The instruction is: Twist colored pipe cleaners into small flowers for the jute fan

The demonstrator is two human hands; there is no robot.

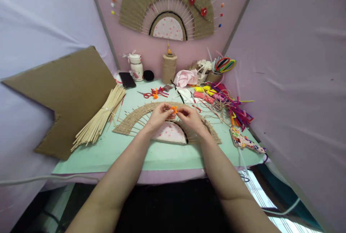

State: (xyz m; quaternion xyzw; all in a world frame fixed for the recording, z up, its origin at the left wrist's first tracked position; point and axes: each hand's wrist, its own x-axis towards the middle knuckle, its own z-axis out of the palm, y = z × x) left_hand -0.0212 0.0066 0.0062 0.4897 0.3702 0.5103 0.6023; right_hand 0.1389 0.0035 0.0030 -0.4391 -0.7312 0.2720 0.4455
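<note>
orange pipe-cleaner flower (174, 109) held above the middle of woven twine fan (128, 122) | pinched in closed fingertips of left hand (160, 113) and right hand (190, 116) | judged light, soft-piled, bendable, easily misshapen | best gripped at petal base, squeezed gently

- The single view comes from a camera worn on the person's head, facing forward and angled down across the mint-green, cloth-covered table (173, 157).
- It looks from just behind the table's near edge, close enough that bare forearms (125, 168) run in from the bottom and the small, fuzzy orange piece (173, 109) sits near the centre.
- Its wide field takes in pale lilac fabric walls (292, 52) at both sides and, cut off at the top, a tan woven fan (135, 4).
</note>
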